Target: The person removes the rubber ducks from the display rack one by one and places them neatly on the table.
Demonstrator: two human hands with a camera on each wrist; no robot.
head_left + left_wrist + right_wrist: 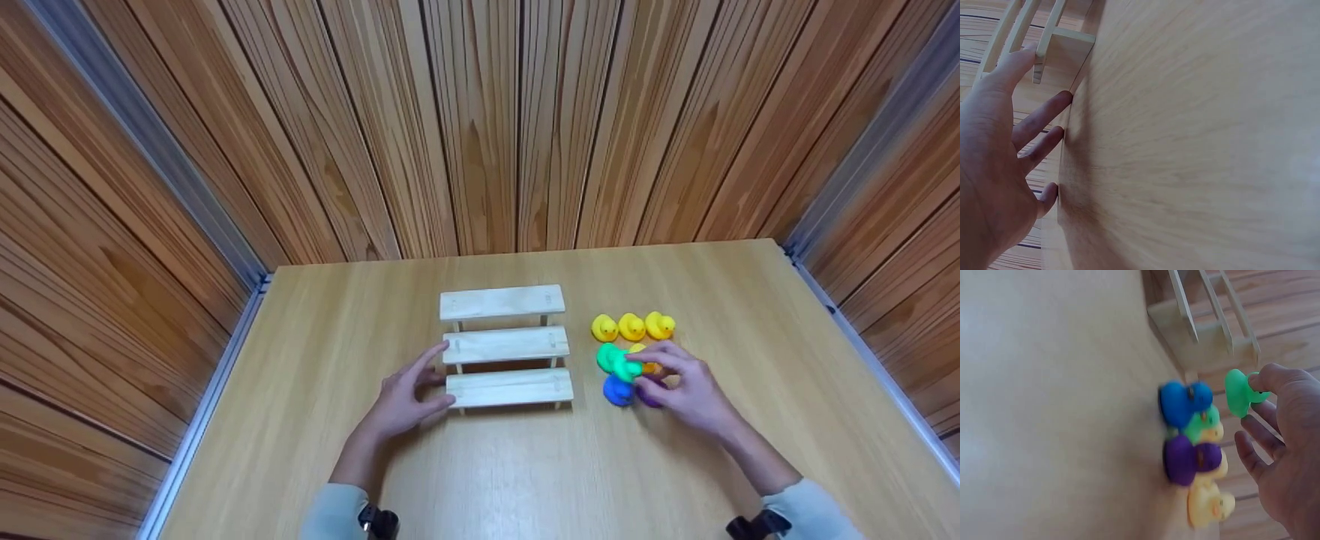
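Observation:
My right hand (pixel 690 386) pinches a green rubber duck (pixel 1235 395) between thumb and fingers, lifted off the table. Right beneath it stand a blue duck (pixel 1178 405), a purple duck (pixel 1180 461) and a second green duck (pixel 606 355). Part of the group is hidden by my right hand in the head view. My left hand (pixel 405 401) has its fingers spread at the left end of a three-tier wooden rack (pixel 506 346). Its thumb touches the lowest shelf's corner, and the index finger reaches the middle shelf's end.
Three yellow ducks (pixel 632 327) stand in a row behind the colored ones, right of the rack. The wooden table (pixel 337 322) ends at a plank wall (pixel 480 150) at the back. Metal rails (pixel 217 390) run along its sides.

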